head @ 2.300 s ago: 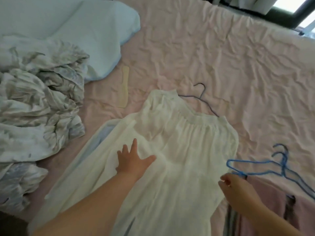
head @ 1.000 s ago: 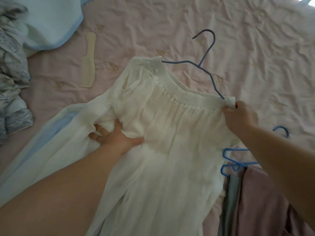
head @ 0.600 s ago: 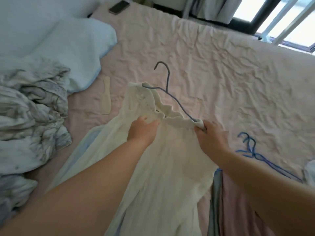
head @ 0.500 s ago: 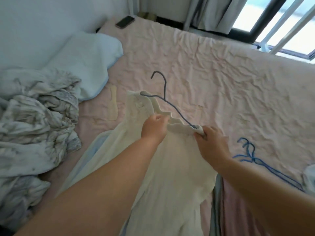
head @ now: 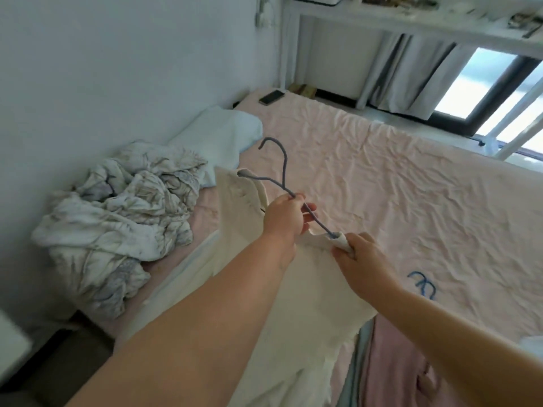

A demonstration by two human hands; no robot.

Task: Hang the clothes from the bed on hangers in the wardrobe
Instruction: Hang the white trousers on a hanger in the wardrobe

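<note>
Two hands lifted a cream garment (head: 293, 289) on a blue hanger (head: 282, 183) above the bed (head: 411, 201).
The left hand (head: 283, 218) curled round the hanger's neck to carry the weight, while the right hand (head: 357, 254) pinched the shoulder, probably to seat it; the thin, pale cloth draped limply toward the sheet.

1. No text, label, brand, number or sign can be read anywhere in the head view.
</note>
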